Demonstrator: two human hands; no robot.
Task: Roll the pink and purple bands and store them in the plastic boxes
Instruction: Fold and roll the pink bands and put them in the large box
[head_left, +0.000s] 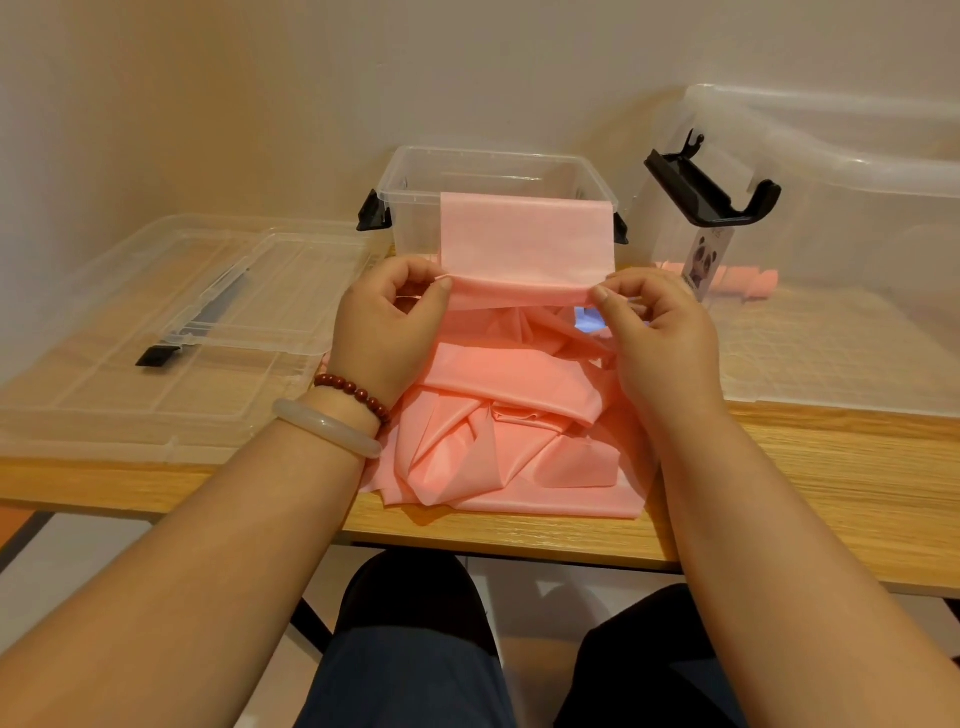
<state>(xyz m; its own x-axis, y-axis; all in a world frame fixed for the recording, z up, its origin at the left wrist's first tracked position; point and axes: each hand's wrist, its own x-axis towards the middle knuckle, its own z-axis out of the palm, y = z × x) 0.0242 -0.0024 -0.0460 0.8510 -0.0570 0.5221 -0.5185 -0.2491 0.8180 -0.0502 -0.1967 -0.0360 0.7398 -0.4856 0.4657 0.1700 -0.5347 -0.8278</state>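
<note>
On a light wooden tabletop (831, 467) with a fine straight grain, set against a plain cream wall (260, 78), a thin pink band (519, 395) lies in a loose, creased heap near the front edge. Its smooth, slightly glossy sheet runs up from the heap, and its flat end hangs over the near rim of a small clear plastic box (410, 171) with black side clips. The left hand (387, 325) and right hand (660, 332) each hold a side of the band just before that box; the fingers (441, 286) are curled and pinch a narrow fold between thumb and forefinger. A red bead bracelet (353, 389) and a pale smooth bangle (327, 428) circle the left wrist. A flat transparent lid (156, 322) rests to the left. To the right stands a large clear box (857, 234), with pink rolls (748, 283) showing through its wall.
</note>
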